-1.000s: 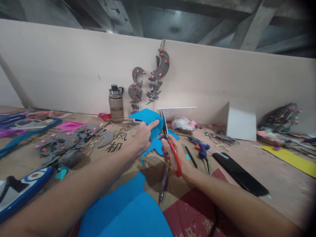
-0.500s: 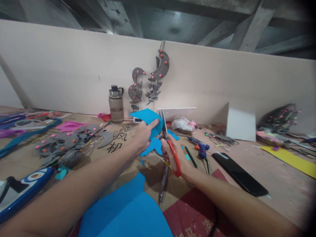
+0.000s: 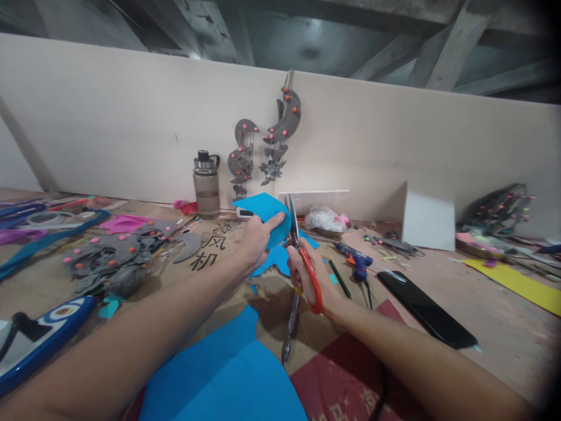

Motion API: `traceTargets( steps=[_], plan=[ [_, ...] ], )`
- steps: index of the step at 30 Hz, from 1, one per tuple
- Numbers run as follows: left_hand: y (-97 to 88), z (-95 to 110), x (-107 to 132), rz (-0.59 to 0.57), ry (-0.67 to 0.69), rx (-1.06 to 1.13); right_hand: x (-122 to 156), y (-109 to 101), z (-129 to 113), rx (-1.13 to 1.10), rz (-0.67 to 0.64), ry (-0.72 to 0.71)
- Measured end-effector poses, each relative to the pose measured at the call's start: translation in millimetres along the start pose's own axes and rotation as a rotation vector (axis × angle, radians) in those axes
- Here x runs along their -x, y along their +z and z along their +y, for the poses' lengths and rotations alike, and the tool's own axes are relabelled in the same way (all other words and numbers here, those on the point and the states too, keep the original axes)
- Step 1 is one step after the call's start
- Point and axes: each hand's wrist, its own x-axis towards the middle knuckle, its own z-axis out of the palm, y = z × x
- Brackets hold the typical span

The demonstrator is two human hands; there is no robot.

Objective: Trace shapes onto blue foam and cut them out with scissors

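My left hand (image 3: 259,238) pinches a piece of blue felt-like sheet (image 3: 262,204), thumb on top, and holds it above the table. In my right hand (image 3: 309,266) is a pair of red-handled scissors (image 3: 312,280), blades pointing up and slightly apart at the sheet's right edge. Whether the blades bite into the sheet I cannot tell. Blue cut pieces (image 3: 276,257) lie below both hands. A larger blue sheet (image 3: 219,374) spreads over the front of the table, and a pen (image 3: 290,333) lies beside it.
A water bottle (image 3: 205,187) stands at the back left, near grey hanging ornaments (image 3: 284,120) on the white wall. A grey felt pile (image 3: 118,257) lies left. On the right are a blue glue gun (image 3: 360,263), a black phone (image 3: 425,310) and a yellow sheet (image 3: 517,283).
The held blue piece and both hands have shifted very slightly to the right. The scissor blades appear a little wider apart than before.
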Motion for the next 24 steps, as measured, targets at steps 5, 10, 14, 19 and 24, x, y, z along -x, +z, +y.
traceTargets(
  steps=[5,10,14,19,24],
  plan=[
    [-2.5,2,-3,-0.034,0.010,-0.008,0,0,3,-0.038,-0.008,0.038],
    [-7.5,0,-8,-0.041,0.008,-0.030,-1,1,7,-0.042,0.017,0.047],
    [-7.8,1,-7,-0.028,-0.016,-0.044,-2,1,9,-0.058,0.010,0.054],
    [-5.5,4,-5,-0.041,-0.016,-0.021,-3,0,11,-0.074,0.000,0.052],
    [-8.6,1,-10,-0.081,0.057,0.001,-2,-1,11,-0.071,-0.006,0.050]
  ],
)
